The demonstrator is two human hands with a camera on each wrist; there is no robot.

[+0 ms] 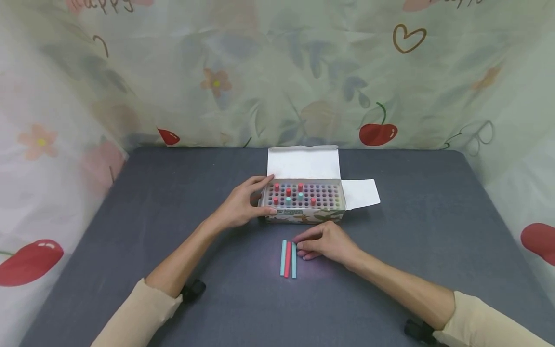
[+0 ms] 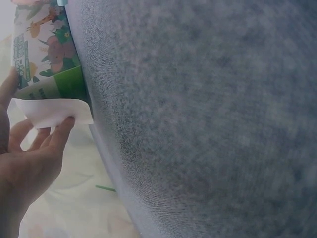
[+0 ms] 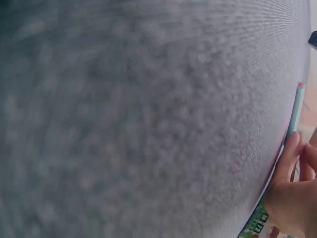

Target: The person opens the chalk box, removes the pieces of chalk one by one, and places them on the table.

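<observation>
I see printed box (image 1: 305, 217), white flaps (image 1: 303, 163) open; holed tray (image 1: 328, 195) inside, red and light-blue sticks (image 1: 301, 187) upright in it. Three loose sticks (image 1: 288, 260) flat in front, side by side: light-blue, red, light-blue.

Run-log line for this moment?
left hand: holds open box; right hand: at rightmost blue stick; further left: red stick, leftmost blue stick

A screened-off table set-up: a dark grey tabletop (image 1: 234, 303) is hemmed in at the back and both sides by pale sheeting (image 1: 277, 43) printed with cherries (image 1: 378, 134) and flowers (image 1: 216, 83). Whether this is a home, studio or workshop cannot be told.
</observation>
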